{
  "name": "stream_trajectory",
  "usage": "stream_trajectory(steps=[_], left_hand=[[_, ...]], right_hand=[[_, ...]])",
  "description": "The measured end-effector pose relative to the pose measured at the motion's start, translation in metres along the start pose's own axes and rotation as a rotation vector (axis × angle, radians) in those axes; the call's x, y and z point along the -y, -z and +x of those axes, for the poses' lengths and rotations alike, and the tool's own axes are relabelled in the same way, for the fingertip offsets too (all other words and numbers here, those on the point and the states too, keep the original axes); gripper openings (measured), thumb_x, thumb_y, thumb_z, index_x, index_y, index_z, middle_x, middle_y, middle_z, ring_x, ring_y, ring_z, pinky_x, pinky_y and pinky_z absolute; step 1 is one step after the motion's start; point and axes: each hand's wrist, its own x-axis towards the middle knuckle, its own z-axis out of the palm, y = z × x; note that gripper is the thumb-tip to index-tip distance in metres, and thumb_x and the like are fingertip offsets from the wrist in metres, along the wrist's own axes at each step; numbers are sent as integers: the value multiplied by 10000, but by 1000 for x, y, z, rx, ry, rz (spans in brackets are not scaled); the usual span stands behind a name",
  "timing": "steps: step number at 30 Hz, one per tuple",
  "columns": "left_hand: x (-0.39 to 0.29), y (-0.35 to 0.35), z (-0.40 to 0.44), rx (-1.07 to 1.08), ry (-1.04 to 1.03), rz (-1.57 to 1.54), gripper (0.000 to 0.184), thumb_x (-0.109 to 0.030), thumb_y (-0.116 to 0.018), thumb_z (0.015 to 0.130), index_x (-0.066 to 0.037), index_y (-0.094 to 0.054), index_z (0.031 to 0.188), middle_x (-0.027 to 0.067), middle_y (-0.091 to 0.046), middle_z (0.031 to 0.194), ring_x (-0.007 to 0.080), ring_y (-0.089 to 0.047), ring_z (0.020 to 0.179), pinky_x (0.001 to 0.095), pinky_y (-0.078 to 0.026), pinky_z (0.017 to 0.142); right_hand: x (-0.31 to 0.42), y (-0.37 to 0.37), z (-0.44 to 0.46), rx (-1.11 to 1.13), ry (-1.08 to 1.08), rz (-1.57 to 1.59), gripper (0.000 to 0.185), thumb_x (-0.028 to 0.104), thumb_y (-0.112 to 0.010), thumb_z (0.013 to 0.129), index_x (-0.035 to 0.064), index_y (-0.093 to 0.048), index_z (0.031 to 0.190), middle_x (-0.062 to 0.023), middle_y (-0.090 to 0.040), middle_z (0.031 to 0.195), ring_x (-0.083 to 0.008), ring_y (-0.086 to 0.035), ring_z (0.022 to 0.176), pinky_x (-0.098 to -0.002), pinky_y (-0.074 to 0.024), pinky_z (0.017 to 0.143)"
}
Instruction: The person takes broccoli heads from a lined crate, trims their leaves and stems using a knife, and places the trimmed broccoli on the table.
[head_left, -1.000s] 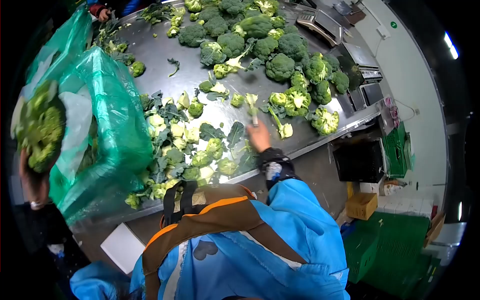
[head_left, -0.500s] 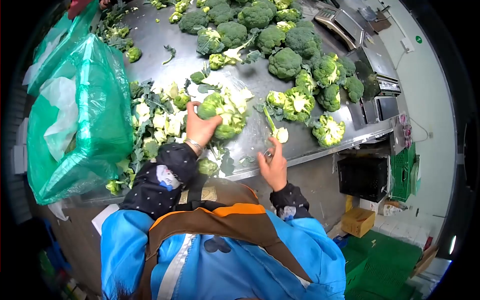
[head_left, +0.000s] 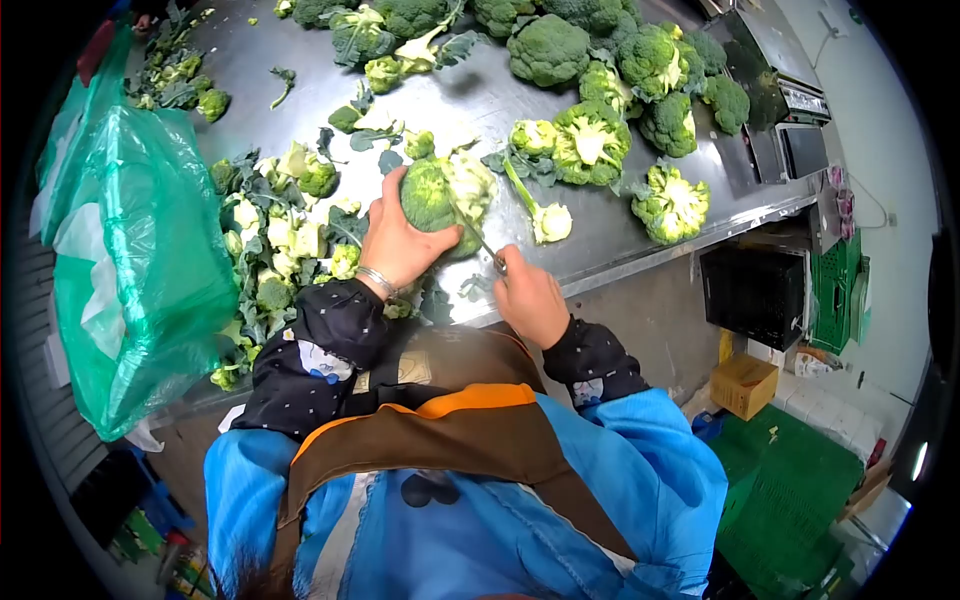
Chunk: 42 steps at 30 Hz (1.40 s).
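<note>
My left hand (head_left: 403, 235) grips a broccoli head (head_left: 430, 197) from its left side, over the metal table (head_left: 375, 100). The pale cut side of the head faces right. My right hand (head_left: 530, 295) is closed round the handle of a small knife (head_left: 482, 238), whose blade reaches up and left against the head. Just right of the head lies a trimmed stalk (head_left: 550, 222). Cut stems and leaves (head_left: 285, 230) are heaped to the left of my left hand.
Green plastic bags (head_left: 160, 260) stand at the left. Several broccoli heads (head_left: 548, 50) lie at the back and right. Below the table's right end are a black crate (head_left: 752, 295), a cardboard box (head_left: 744, 386) and green crates (head_left: 790, 490). Part of another person's hand (head_left: 143, 22) shows top left.
My left hand has come from the bag side to the table, with a broccoli head in it. My right hand has brought the knife against that head. The view has shifted.
</note>
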Motion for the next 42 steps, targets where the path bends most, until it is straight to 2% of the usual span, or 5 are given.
stream_trajectory(steps=[13,19,21,27,42], left_hand=[[-10,-4,22,78,-40,143,842,-295,-755,582,-113,-355,1299,240,-472,1097,400,-563,953,416,-482,832],[32,8,21,98,-267,-127,811,-166,-743,585,-126,-392,1314,215,-480,1217,330,-528,1103,375,-441,923],[41,29,8,287,13,-561,813,-15,-675,587,-132,-395,1342,152,-488,1255,240,-437,1228,344,-358,1013],[67,31,-7,183,-162,-266,862,-19,-677,565,-118,-388,1371,147,-454,1340,248,-391,1287,331,-308,1060],[53,14,-18,60,128,-429,807,-22,-730,585,-12,-412,1327,147,-598,1128,190,-585,1000,280,-453,899]], right_hand=[[-30,-3,81,258,-196,-237,243,59,-506,767,-100,-447,941,-336,-584,770,-480,-583,767,-504,-466,705],[-22,36,28,-32,-142,0,202,65,-514,778,20,-484,973,-229,-550,635,-394,-579,615,-464,-420,569],[-15,41,19,44,-99,93,226,93,-555,761,63,-497,978,-206,-579,654,-413,-571,649,-477,-447,606],[-9,7,-19,37,57,11,194,45,-560,759,89,-526,945,-161,-584,711,-379,-574,656,-408,-451,550],[-4,42,20,-277,250,-401,227,52,-604,729,75,-494,926,-125,-566,729,-323,-591,590,-397,-472,517]])
